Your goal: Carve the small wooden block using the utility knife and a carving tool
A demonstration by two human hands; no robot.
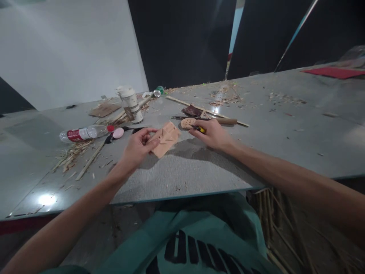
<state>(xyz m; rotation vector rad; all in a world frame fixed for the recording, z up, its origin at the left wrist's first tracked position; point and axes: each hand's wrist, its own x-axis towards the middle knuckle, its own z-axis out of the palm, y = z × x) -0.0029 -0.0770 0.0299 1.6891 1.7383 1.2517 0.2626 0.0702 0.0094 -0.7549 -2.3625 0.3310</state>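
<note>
My left hand (142, 144) pinches the edge of a tan square sheet (167, 140), paper or sandpaper, held tilted above the table. A few thin dark slivers lie on the sheet. Between the fingers of my right hand (213, 134) is a small tool with a yellow-and-black handle (201, 129); its exact kind is hard to make out. Just left of those fingertips lies a rounded light-wood piece (188, 123) with several small holes. The tool's tip is close to this piece, and I cannot tell whether they touch.
Behind my right hand lie a brown rod (226, 121), a dark reddish-brown piece (191, 110) and a long wooden strip (182, 102). At left are a plastic bottle (81, 134), a white cylinder (131, 104) and wood shavings (74, 154). The table's front edge (182, 197) runs before me.
</note>
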